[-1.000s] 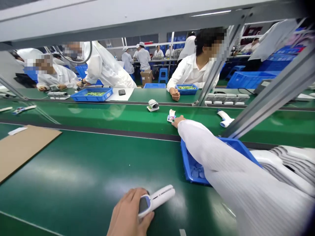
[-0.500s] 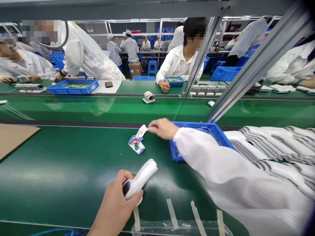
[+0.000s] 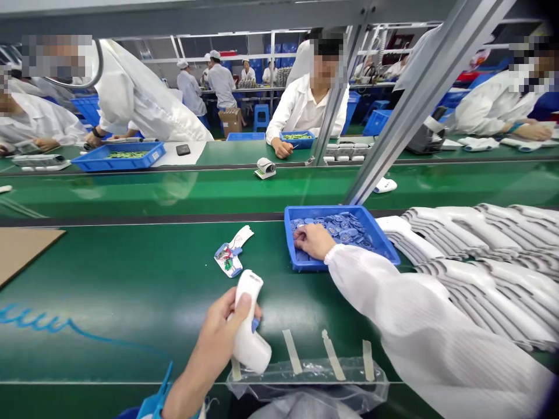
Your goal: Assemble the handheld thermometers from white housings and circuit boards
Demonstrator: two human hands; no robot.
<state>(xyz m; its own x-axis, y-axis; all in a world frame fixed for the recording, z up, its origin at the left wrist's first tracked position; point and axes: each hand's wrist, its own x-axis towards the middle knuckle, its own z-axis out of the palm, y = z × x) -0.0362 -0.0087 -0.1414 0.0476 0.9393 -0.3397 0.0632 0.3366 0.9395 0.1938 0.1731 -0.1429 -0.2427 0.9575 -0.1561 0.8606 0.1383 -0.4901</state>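
White plastic thermometer [image 3: 250, 343], light and slick, sits gripped by its handle in my left hand [image 3: 213, 331]; my open right hand [image 3: 311, 241] rests on blue discs [image 3: 340, 228] in a blue plastic tray [image 3: 332, 209].

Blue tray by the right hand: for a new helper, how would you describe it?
On the near green belt, right of centre, sits a blue tray. Unlike the white gun-shaped casings stacked beside it, it holds small round blue parts under the right hand.
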